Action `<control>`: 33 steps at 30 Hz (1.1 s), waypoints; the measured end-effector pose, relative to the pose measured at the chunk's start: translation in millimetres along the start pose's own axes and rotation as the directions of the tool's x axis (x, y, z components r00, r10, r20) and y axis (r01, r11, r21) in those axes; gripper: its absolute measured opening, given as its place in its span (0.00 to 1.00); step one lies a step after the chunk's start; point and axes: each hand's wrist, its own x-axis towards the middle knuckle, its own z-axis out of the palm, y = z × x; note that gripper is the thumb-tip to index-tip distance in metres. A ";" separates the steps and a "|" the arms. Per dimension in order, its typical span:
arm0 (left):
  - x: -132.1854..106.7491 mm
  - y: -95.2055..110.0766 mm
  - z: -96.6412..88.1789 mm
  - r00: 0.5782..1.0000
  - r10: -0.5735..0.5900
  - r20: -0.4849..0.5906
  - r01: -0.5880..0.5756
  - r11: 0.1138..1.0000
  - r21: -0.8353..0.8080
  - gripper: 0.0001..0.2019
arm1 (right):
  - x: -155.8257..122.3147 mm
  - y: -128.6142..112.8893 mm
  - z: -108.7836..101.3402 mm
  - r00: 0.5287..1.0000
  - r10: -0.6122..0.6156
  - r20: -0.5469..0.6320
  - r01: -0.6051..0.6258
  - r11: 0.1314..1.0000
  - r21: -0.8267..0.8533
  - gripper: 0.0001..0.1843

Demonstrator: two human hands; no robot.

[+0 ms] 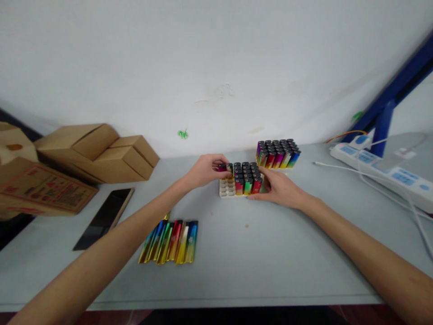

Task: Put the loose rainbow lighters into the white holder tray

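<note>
A white tray with round-ended slots stands mid-table, its right columns filled with black-topped lighters in red, green and other colours. At its back left corner my left hand pinches a lighter, with the fingertips partly hiding it. Bare slots show in front of those fingers. Along the tray's right side, my right hand grips it, thumb at the front corner and fingers behind. Several shiny multicoloured lighters lie side by side near my left forearm.
Behind on the right stands another block of lighters. Cardboard boxes and a phone occupy the left. At right lie a power strip and a white cable. A wall rises behind the table.
</note>
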 end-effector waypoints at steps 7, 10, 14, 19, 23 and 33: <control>-32.3 44.8 -24.8 0.988 0.102 -0.117 -0.101 0.995 0.010 0.37 | -0.1 -4.7 -1.5 1.000 0.013 -0.005 -0.013 1.000 -0.004 0.42; -72.1 66.9 -38.8 0.949 0.175 -0.264 -0.122 0.972 0.203 0.26 | -0.2 -2.4 -0.4 1.000 0.015 -0.008 -0.015 1.000 -0.019 0.44; -128.8 67.1 -45.1 0.992 0.079 -0.099 -0.012 0.835 0.550 0.16 | -0.6 2.2 1.1 1.000 -0.003 -0.018 0.002 0.999 -0.036 0.43; -165.1 39.8 -33.9 0.982 -0.157 0.101 0.057 0.765 0.641 0.26 | -1.0 3.6 2.0 1.000 -0.010 -0.020 0.009 0.999 -0.039 0.41; -168.7 28.4 -24.1 0.974 -0.202 0.097 0.096 0.768 0.633 0.29 | -0.7 3.1 2.4 0.999 -0.009 -0.036 0.007 0.998 -0.058 0.41; -146.1 38.1 1.5 0.985 -0.140 0.096 0.080 0.880 0.467 0.17 | -0.3 -1.0 -0.9 1.000 -0.015 -0.021 0.015 1.000 -0.015 0.41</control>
